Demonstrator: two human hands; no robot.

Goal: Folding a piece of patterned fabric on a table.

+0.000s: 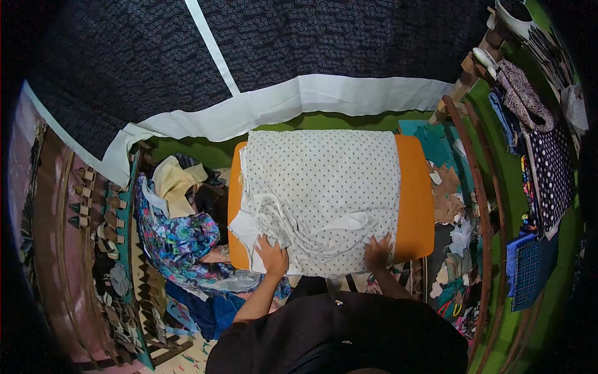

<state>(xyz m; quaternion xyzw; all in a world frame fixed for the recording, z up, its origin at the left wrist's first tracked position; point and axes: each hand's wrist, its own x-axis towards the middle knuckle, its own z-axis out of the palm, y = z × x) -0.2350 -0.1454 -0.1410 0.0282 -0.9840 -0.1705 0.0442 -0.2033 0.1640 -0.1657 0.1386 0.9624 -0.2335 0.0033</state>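
A white cloth with small dark dots (324,181) lies spread over an orange table (416,206), rumpled into folds along its near edge. My left hand (272,255) rests flat on the cloth's near left corner, fingers apart. My right hand (377,252) presses flat on the near right part of the same cloth, fingers spread. Neither hand grips anything; both palms lie on the fabric. My dark-clothed body fills the lower middle of the view.
A heap of colourful fabrics (180,237) lies left of the table. Fabric scraps (450,206) litter the floor on the right. A large dark patterned cloth with white bands (249,56) hangs behind. Garments (548,162) hang at far right. Wooden framework (112,212) stands at left.
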